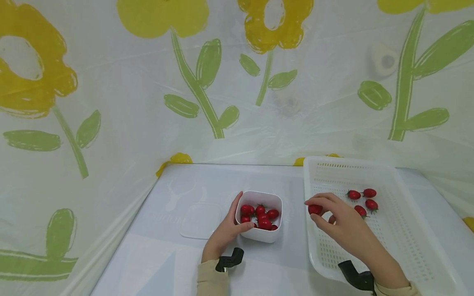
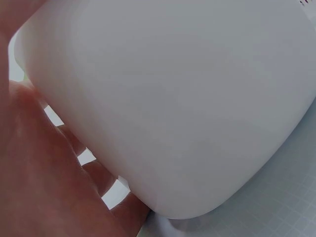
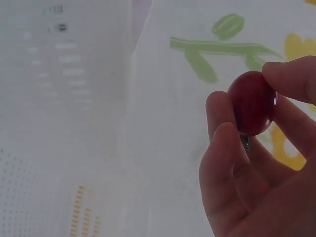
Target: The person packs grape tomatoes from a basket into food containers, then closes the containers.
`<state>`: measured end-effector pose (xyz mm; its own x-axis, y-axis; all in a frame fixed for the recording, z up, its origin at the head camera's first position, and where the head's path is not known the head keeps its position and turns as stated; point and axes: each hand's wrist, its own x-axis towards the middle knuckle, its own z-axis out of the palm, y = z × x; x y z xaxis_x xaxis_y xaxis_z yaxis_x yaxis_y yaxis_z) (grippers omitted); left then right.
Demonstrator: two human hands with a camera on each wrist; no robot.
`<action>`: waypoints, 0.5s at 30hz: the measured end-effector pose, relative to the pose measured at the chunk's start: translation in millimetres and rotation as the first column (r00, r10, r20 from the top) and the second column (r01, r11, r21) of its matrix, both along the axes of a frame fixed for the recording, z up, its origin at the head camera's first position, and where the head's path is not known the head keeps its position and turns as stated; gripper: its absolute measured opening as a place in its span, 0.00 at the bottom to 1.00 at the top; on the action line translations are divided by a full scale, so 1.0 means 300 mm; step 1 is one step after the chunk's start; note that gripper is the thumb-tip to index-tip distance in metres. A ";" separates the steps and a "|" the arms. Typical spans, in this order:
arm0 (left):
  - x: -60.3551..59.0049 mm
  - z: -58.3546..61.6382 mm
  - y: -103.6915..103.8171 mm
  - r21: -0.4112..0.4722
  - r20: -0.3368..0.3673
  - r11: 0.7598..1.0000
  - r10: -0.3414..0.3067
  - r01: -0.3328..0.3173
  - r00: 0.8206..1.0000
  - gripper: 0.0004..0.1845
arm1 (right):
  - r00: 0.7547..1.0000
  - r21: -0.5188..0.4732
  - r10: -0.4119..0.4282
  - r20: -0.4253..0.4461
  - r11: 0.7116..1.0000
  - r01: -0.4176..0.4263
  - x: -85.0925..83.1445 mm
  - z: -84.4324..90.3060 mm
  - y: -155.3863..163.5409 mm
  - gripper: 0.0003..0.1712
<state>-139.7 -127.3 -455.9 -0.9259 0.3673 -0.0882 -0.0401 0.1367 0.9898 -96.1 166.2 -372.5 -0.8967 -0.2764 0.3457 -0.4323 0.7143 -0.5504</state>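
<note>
My left hand (image 1: 226, 231) grips a white square container (image 1: 261, 235) by its left side, the thumb over the near rim. Several red cherry tomatoes (image 1: 264, 223) lie inside it. In the left wrist view the container's smooth wall (image 2: 168, 108) fills most of the picture, with fingers along its edge. Over the left part of a white perforated basket (image 1: 418, 246), my right hand (image 1: 346, 228) pinches one cherry tomato (image 3: 253, 103) between thumb and fingertips. A bit of green stem shows under that tomato in the right wrist view. Several more cherry tomatoes (image 1: 371, 204) lie in the basket.
A clear, flat lid-like square (image 1: 200, 220) lies on the white table (image 1: 159, 246) left of the container. Behind the table hangs a sheet (image 1: 318, 119) printed with yellow flowers and green leaves. The basket's raised rim stands between the two hands.
</note>
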 end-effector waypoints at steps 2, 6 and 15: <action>0.000 0.000 0.000 0.001 0.000 1.000 -0.002 0.002 1.000 0.47 | 1.000 -0.013 -0.003 0.005 1.000 0.003 0.006 0.000 -0.021 0.14; -0.010 -0.021 -0.003 0.024 0.002 1.000 -0.001 0.000 1.000 0.46 | 1.000 -0.053 -0.007 0.016 0.999 0.007 0.016 -0.002 -0.066 0.13; -0.046 -0.115 -0.008 0.033 -0.026 0.999 0.028 -0.027 0.999 0.44 | 0.995 -0.198 -0.096 -0.013 0.976 0.091 0.017 -0.027 -0.164 0.16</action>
<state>-153.6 -129.7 -490.4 -0.9377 0.3436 -0.0516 -0.0168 0.1035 0.9945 -91.1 117.1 -380.6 -0.9066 -0.1160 0.4057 -0.3828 0.6305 -0.6752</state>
